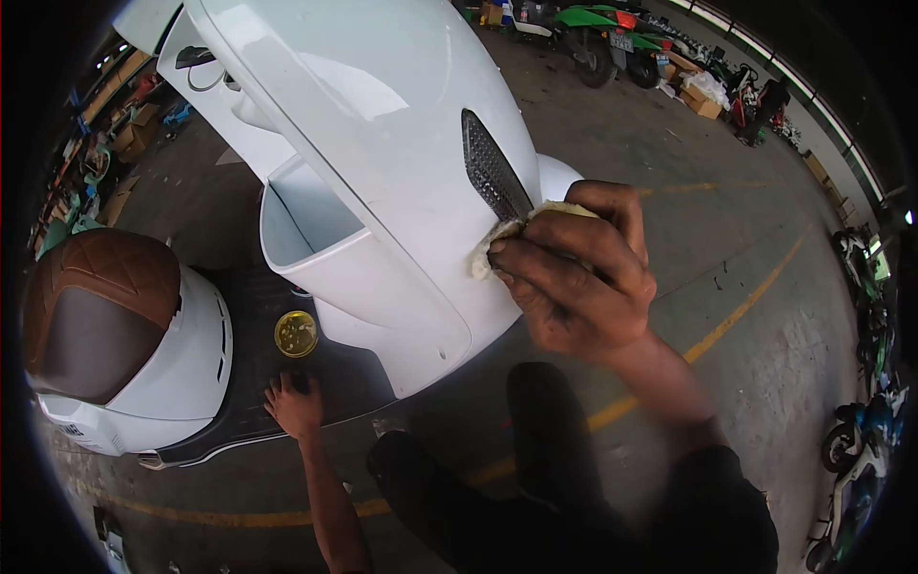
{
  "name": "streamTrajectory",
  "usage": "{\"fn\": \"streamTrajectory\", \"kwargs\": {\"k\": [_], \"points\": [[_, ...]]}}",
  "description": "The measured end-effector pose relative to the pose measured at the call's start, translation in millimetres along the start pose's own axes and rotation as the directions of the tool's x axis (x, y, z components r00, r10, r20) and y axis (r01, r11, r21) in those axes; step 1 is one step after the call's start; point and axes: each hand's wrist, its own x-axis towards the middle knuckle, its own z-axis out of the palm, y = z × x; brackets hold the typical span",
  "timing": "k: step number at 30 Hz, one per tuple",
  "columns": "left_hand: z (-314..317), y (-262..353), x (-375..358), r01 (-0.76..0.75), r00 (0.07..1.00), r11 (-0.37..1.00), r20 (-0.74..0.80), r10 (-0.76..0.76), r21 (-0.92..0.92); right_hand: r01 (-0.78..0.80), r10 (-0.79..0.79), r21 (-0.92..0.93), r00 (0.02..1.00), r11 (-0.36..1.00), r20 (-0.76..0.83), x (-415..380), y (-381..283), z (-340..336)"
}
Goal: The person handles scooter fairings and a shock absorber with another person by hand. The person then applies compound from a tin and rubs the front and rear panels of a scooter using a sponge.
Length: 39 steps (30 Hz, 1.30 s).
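My right hand [583, 273] is closed round a crumpled, cream-coloured rag [485, 253] and presses it against the front panel of a white scooter [411, 182]. The rag touches the panel just below a dark, textured lens [492, 167]. Dark smudges mark my fingers. Lower down, my left hand [295, 407] rests on the scooter's black footboard [349, 383], fingers spread. Just beyond those fingers stands a small round tub [296, 334] of yellow, glossy contents with pale flecks. Part of the rag is hidden behind my right fingers.
The scooter's brown quilted seat [105, 306] is at the left, and an open storage pocket [311, 215] sits behind the front panel. My knees [540, 411] are close to the footboard. Green motorbikes [593, 29], cardboard boxes [703, 100] and more parked scooters [856, 478] line the workshop.
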Motion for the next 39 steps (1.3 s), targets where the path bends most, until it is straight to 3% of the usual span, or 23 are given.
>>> {"fn": "streamTrajectory", "kwargs": {"k": [6,8,13,16,19,25,27,30,32,34,35,37,39], "points": [[3.6,6.6,-0.7,0.030,0.999,1.000,0.036,-0.029,-0.002,0.048,-0.048,0.000,0.998,0.999,-0.027,8.0,6.3,2.5],[2.2,5.0,-0.1,0.000,1.000,0.999,-0.027,0.001,0.033,0.080,-0.080,0.008,0.996,0.997,0.031,7.3,8.9,-0.5],[0.2,1.9,2.1,0.016,1.000,1.000,0.000,-0.016,0.015,0.031,-0.028,-0.042,0.998,0.999,0.049,2.9,2.0,0.2],[2.5,4.8,-1.1,0.003,1.000,1.000,0.009,-0.003,0.012,0.096,-0.096,0.009,0.995,0.995,-0.005,14.7,4.1,3.9],[1.0,6.5,2.7,0.014,1.000,1.000,-0.005,-0.014,-0.005,0.120,-0.119,-0.020,0.992,0.993,0.049,-0.6,12.3,-3.9],[1.5,6.2,3.8,0.010,1.000,1.000,0.008,-0.010,-0.021,0.173,-0.161,0.113,0.981,0.978,-0.111,52.4,-4.6,37.8],[2.4,2.0,3.1,0.013,1.000,1.000,0.005,-0.013,-0.025,0.102,-0.089,0.095,0.988,0.990,-0.127,38.1,-6.8,31.5],[5.7,-2.0,5.7,0.030,1.000,0.999,0.000,-0.030,-0.033,-0.064,0.064,0.051,0.998,0.997,-0.005,-38.5,-18.0,11.2],[5.4,-0.2,4.3,0.041,0.999,0.996,0.017,-0.039,-0.078,-0.018,0.015,0.032,0.996,0.999,0.091,-42.5,-17.1,1.6],[3.7,-1.5,1.4,0.041,0.999,0.997,0.035,-0.039,-0.059,0.026,-0.026,0.030,1.000,0.999,0.007,-16.9,-6.8,9.4],[4.5,1.4,3.9,0.046,0.998,0.998,0.042,-0.044,-0.045,0.054,-0.050,0.046,0.994,0.997,-0.098,17.5,0.3,25.2],[4.4,3.2,4.0,0.024,0.999,0.999,0.028,-0.024,-0.027,0.096,-0.065,0.221,0.988,0.971,-0.142,97.5,10.8,49.9],[5.7,-4.4,1.5,0.009,1.000,1.000,0.025,-0.009,-0.008,0.073,-0.009,0.419,0.988,0.905,-0.154,107.9,15.5,65.8]]}}
